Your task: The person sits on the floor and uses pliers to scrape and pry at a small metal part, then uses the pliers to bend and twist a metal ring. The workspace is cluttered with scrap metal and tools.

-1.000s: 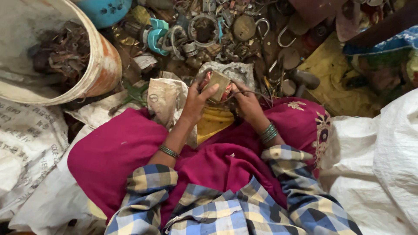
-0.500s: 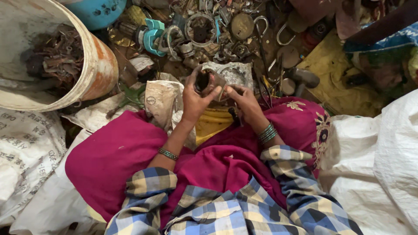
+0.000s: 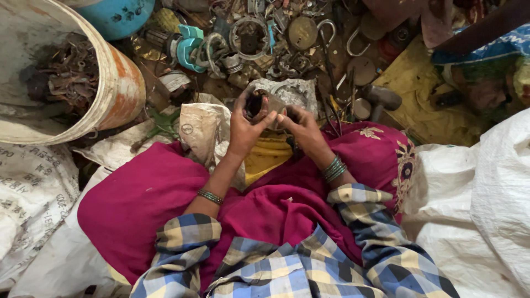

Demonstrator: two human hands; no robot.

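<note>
I sit with magenta cloth over my knees and hold a small dark, rusty cylindrical metal part (image 3: 258, 105) in front of me. My left hand (image 3: 243, 129) wraps around it from the left, thumb on top. My right hand (image 3: 301, 129) touches it from the right with fingertips, and part of this hand hides behind the object. Green bangles sit on both wrists. Just beyond the part lies a grey cast metal piece (image 3: 292, 91).
A heap of scrap metal rings, hooks and discs (image 3: 276, 38) spreads ahead. A white and orange bucket (image 3: 118, 94) of rusty bits stands at left, a blue drum (image 3: 118, 16) behind it. A hammer (image 3: 381, 99) lies right. White woven sacks (image 3: 486, 193) flank me.
Both hands have turned the metal part and lifted it slightly, so its dark open end now faces up. The view has shifted a little downward.
</note>
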